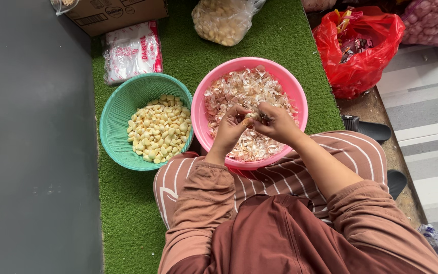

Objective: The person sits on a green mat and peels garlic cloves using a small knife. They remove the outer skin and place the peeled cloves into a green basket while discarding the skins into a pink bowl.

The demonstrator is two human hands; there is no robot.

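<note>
Over the pink bowl (202, 109), which is full of papery garlic skins (239, 89), my left hand (230, 128) and my right hand (276, 122) meet. Together they pinch a small pale garlic clove (250, 117) between the fingertips. Something small and dark shows in my right hand's fingers; I cannot tell what it is. To the left stands a teal basket (117, 109) holding several peeled yellowish cloves (159, 129). The pink bowl rests against my striped lap.
Green artificial turf (128, 203) covers the floor. At the back lie a clear bag of garlic (222, 20), a white and red packet (131, 50) and a cardboard box (112, 12). A red plastic bag (358, 48) and black sandals (368, 129) are at the right.
</note>
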